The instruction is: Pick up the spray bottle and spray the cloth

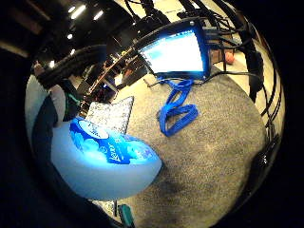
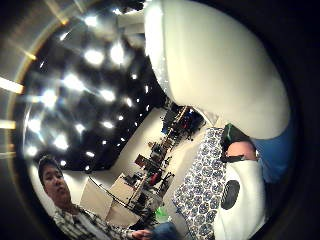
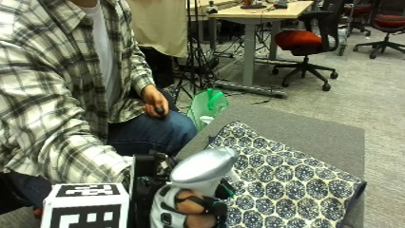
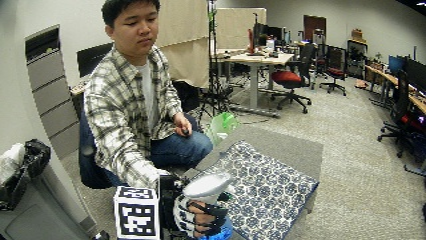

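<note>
White plastic fills the outside view's lower centre: the bottle [image 3: 197, 176] stands upright in the gloved right hand [image 3: 190, 209], fingers wrapped round its body, beside the patterned cloth [image 3: 284, 183] that spreads to the lower right on the grey table [image 3: 303, 126]. The wide view shows the same at bottom centre. In the little-finger view the bottle's blue label sits lower left, cloth just beyond. Risk: I cannot see which way the nozzle points, so the mist may miss the cloth.
</note>
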The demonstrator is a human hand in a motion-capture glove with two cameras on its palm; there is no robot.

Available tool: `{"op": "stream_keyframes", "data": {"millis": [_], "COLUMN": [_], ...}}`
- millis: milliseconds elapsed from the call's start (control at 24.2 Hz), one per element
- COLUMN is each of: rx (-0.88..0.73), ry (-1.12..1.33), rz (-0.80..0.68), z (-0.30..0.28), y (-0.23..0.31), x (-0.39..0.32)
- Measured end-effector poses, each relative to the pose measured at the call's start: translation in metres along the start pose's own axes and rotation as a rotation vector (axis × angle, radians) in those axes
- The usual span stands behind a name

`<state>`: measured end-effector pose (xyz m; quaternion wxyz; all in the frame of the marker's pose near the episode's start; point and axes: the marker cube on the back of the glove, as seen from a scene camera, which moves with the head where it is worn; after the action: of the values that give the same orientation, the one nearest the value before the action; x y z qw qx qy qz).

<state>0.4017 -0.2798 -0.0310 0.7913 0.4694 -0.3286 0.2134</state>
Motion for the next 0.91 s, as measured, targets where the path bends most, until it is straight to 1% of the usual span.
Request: {"op": "stream_keyframes", "data": {"millis": [331, 662, 910], "rx": [0.051, 0.041, 0.004], "ry": [0.009, 0.008, 0.016], "rz": [0.009, 0.008, 0.025], "z": [-0.003, -0.004, 0.002], "y": [0.0, -0.003, -0.013], "x": [-0.003, -0.004, 0.004]}}
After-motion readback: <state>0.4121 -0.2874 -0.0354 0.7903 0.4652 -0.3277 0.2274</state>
